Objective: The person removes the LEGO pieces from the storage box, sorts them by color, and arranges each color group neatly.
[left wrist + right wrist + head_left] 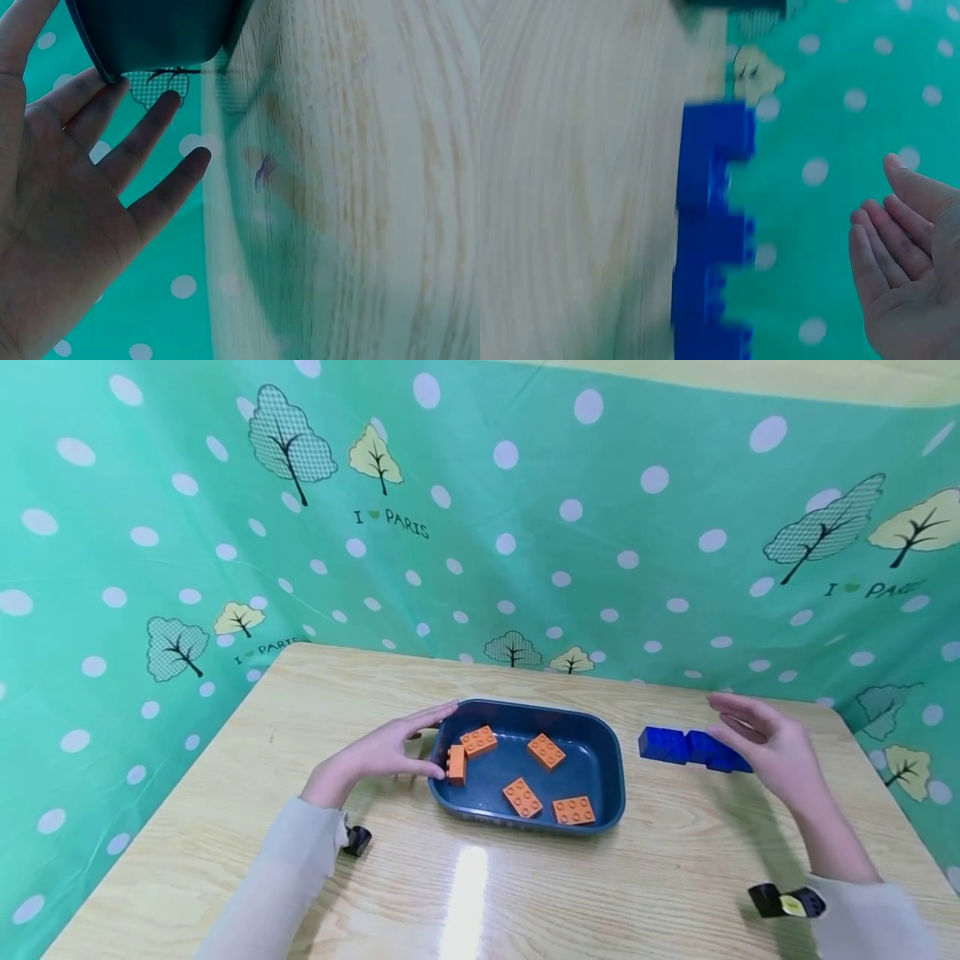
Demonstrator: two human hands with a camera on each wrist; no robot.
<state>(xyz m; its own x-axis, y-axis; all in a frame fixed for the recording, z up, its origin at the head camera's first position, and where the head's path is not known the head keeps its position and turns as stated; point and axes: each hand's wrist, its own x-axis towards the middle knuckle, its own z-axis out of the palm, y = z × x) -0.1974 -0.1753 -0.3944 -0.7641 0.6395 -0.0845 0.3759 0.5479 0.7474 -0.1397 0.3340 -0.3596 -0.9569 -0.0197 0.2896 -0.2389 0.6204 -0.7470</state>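
Observation:
A dark blue rectangular tub [611, 752] stands on the table, with several orange toy bricks [546, 752] lying loose in it. One orange brick [457, 765] leans on its side against the tub's left wall. My left hand [378, 750] touches the tub's left end, thumb at the rim. In the left wrist view its fingers are spread and fairly straight, two of them at the tub's corner. Right of the tub lies a row of blue toy bricks [709, 240], of stepped height. Above its right end hovers my right hand [776, 752], fingers loosely bent, apart from the bricks and holding nothing.
The pale wooden table [360, 902] is bounded at the back and sides by a green dotted cloth [465, 568] with printed trees. Both wrists carry small black devices [787, 902] over grey sleeves.

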